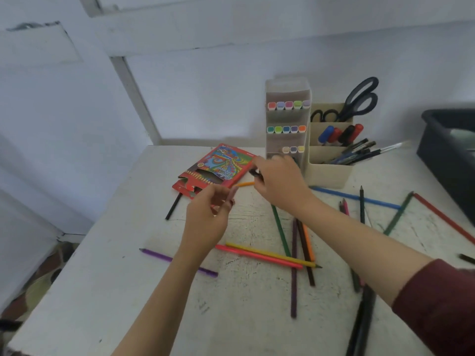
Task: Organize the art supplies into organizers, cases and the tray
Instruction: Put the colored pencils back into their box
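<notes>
While my left hand (208, 219) pinches a blurred pinkish pencil (232, 195), my right hand (280, 183) grips an orange pencil (244, 184) beside the red pencil box (218, 167) at eleven o'clock. On the white table (102, 291), loose pencils (270, 255) lie from three to six; organizers (329, 173) stand at one, against the wall (205, 86).
</notes>
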